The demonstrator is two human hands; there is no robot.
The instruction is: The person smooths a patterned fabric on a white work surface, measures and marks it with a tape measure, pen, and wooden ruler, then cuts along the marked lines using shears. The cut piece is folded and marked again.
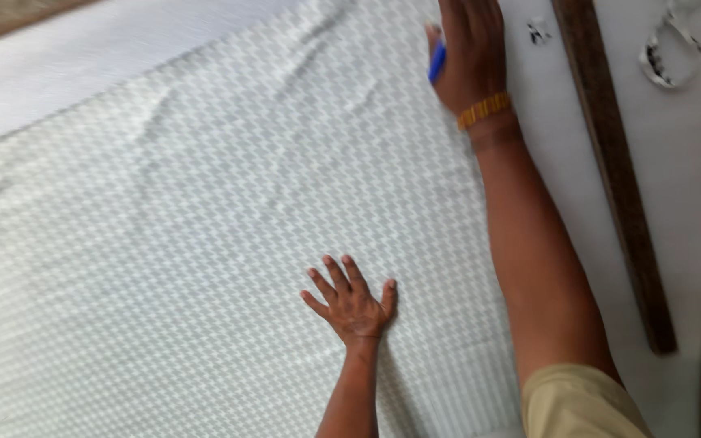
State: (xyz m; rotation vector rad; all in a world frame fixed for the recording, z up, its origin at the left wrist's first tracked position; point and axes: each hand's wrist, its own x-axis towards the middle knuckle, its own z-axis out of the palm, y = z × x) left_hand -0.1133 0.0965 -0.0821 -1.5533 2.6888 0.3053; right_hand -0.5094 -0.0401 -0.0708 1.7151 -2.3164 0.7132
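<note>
So, patterned white cloth (204, 203) spread flat over white table (675, 162). Left hand (352, 302) pressed on cloth, fingers splayed, holding nothing. Right hand (470, 53) at cloth's far edge, fingers closed round blue marker (437, 59). Dark wooden ruler (614, 170) further right, tape measure (668, 49) beyond.

Left hand (353, 302) flat on patterned cloth (204, 243) (right hand (470, 49) perhaps gripping blue marker (437, 61))
</note>
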